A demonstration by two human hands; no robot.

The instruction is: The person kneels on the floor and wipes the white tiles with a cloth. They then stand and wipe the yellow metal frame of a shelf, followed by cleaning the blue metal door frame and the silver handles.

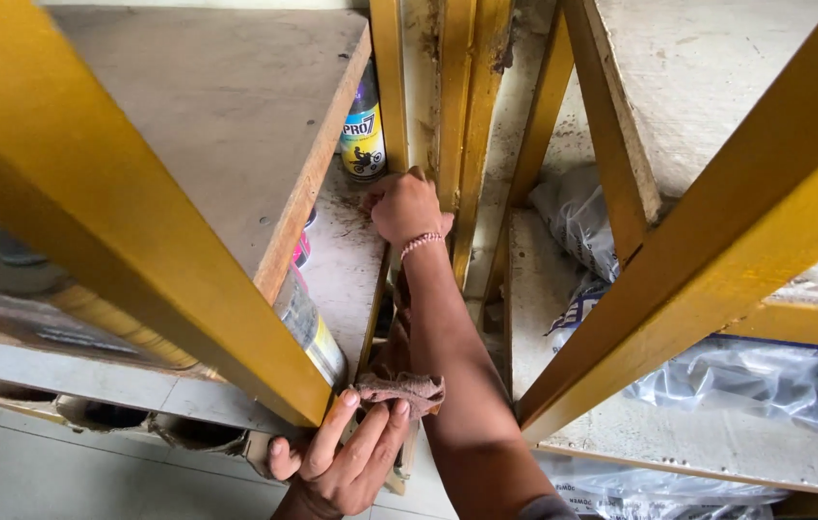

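Note:
My right hand (407,207) reaches deep onto a dusty wooden shelf (346,260), curled into a fist with a beaded bracelet at the wrist; I cannot see anything inside it. It rests just in front of a spray can (363,130) with a blue and yellow label. My left hand (337,462) is low at the shelf's front edge, fingers stretched up beside the yellow post (187,289). Its fingertips pinch a brown cloth (407,390) that hangs beside my right forearm.
Yellow-painted frame bars (717,250) cross the view on both sides. An upper board (226,116) overhangs the left shelf, with a tin (317,337) lying under it. Clear plastic bags (765,380) and a grey bag (573,217) fill the right-hand shelves.

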